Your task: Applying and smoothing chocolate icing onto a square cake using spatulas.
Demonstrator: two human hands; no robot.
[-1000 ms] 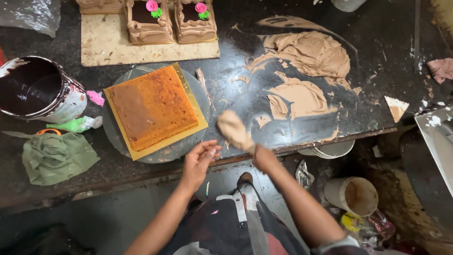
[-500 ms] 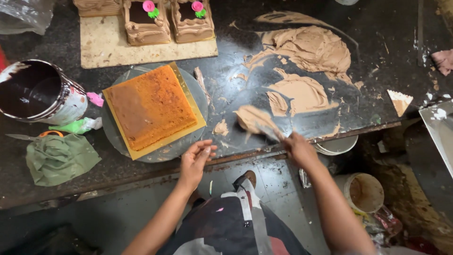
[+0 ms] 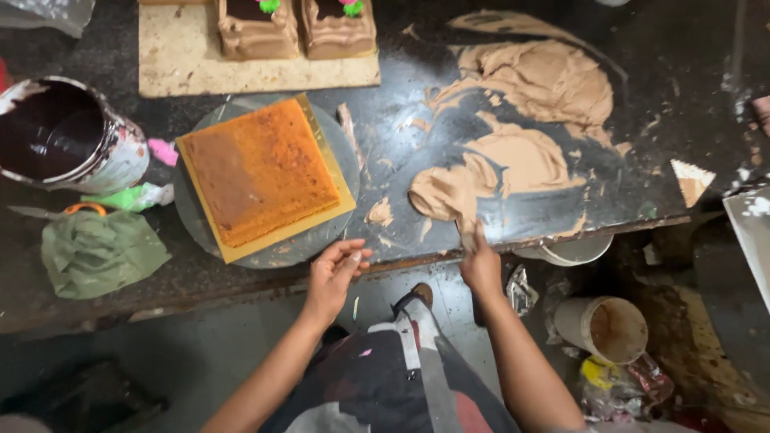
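Looking down, I see my right hand (image 3: pixel 481 265) at the front edge of the dark table (image 3: pixel 385 136), closed around the handle of a spatula (image 3: pixel 465 232) whose blade is buried in a lump of brown cream (image 3: pixel 445 192). That lump sits at the near end of a wide smear of the same cream spread across the tabletop toward the far right. My left hand (image 3: pixel 333 277) hangs just off the table edge, fingers loosely curled and half open, holding nothing, just beside the rim of the round grey turntable (image 3: pixel 345 160). On the turntable lies a square golden board (image 3: pixel 341 204) carrying a bare square sponge cake (image 3: pixel 257 168), orange-brown and unfrosted. Farther left stand a metal tin (image 3: pixel 68 136) with dark contents and a crumpled green cloth (image 3: pixel 96 252). Two finished brown cakes (image 3: pixel 297 28) rest on a pale board (image 3: pixel 241 72) at the back.
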